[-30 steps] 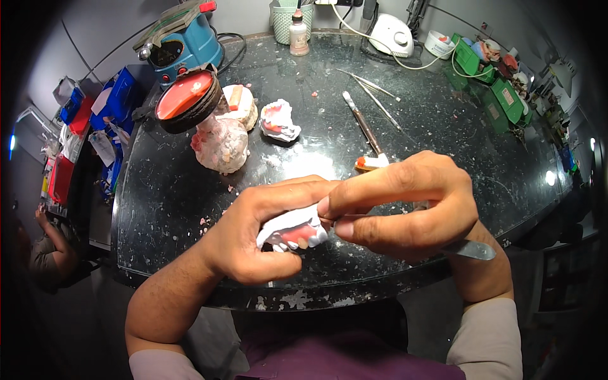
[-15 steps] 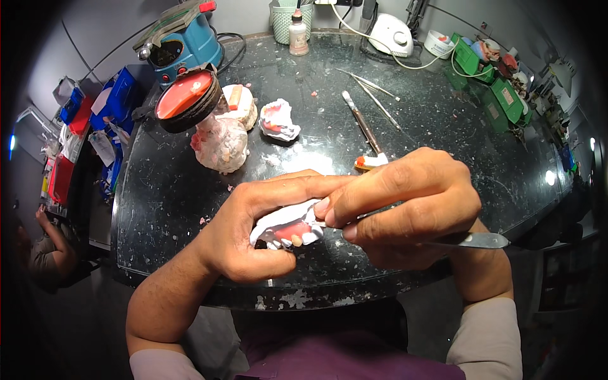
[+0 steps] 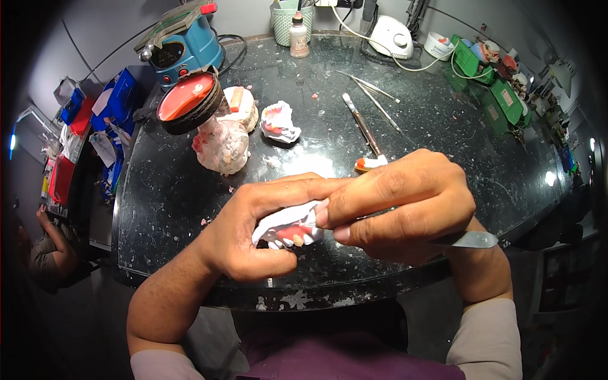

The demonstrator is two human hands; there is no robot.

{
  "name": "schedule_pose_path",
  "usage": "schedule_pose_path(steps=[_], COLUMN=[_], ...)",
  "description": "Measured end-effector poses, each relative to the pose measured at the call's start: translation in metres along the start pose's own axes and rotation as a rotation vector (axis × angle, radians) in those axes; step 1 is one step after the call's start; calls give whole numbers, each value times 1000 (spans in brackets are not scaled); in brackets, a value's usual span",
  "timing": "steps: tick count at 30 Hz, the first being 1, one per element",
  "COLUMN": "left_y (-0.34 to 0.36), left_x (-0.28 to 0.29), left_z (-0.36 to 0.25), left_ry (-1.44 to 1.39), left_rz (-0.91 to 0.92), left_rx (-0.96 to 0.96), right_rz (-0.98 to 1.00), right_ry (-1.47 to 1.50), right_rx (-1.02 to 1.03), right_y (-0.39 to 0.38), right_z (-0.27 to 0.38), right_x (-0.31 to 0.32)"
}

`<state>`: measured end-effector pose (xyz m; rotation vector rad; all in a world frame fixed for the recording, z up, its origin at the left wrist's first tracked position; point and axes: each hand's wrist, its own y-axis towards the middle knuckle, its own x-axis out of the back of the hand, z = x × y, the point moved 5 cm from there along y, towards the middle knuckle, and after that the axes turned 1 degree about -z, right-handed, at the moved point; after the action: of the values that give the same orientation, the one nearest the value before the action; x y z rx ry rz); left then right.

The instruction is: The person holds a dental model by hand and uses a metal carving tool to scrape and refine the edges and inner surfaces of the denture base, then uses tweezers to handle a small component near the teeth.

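Slightly farther left than half a second ago, the right hand (image 3: 405, 206) pinches a metal tool (image 3: 474, 239) right of centre. Left of it, the left hand (image 3: 237, 228) curls snugly around a white dental cast (image 3: 278, 221), just below centre. Fingertips hide the tool's inner end, which probably touches the cast.

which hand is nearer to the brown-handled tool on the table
Right. The right hand is by the near end of the brown-handled tool; the left hand is farther off, to its lower left, holding the white dental model.
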<state>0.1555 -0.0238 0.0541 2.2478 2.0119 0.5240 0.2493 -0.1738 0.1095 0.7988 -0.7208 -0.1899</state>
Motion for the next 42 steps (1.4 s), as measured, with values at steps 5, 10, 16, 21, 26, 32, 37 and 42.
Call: schedule_pose_path(steps=[5, 10, 16, 21, 26, 32, 37, 42], left_y=[1, 1, 0, 0, 1, -2, -4, -6], left_x=[-2, -1, 3, 5, 4, 6, 5, -7], left_z=[-5, -2, 4, 3, 2, 7, 8, 11], left_ry=[71, -47, 22, 18, 4, -69, -76, -4], left_rz=[43, -21, 62, 63, 65, 45, 119, 206], left_rx=[-18, 100, 81, 121, 131, 257, 166, 113], right_rz=[-7, -31, -23, -37, -32, -40, -48, -11], right_ry=[-7, -6, 44, 47, 59, 44, 43, 44], right_rx=[1, -2, 3, -4, -24, -38, -13, -6], right_y=[2, 0, 3, 2, 2, 1, 1, 3], right_z=[-2, -4, -12, -15, -16, -16, -18, -15], right_x=[1, 2, 0, -2, -2, -3, -4, -5])
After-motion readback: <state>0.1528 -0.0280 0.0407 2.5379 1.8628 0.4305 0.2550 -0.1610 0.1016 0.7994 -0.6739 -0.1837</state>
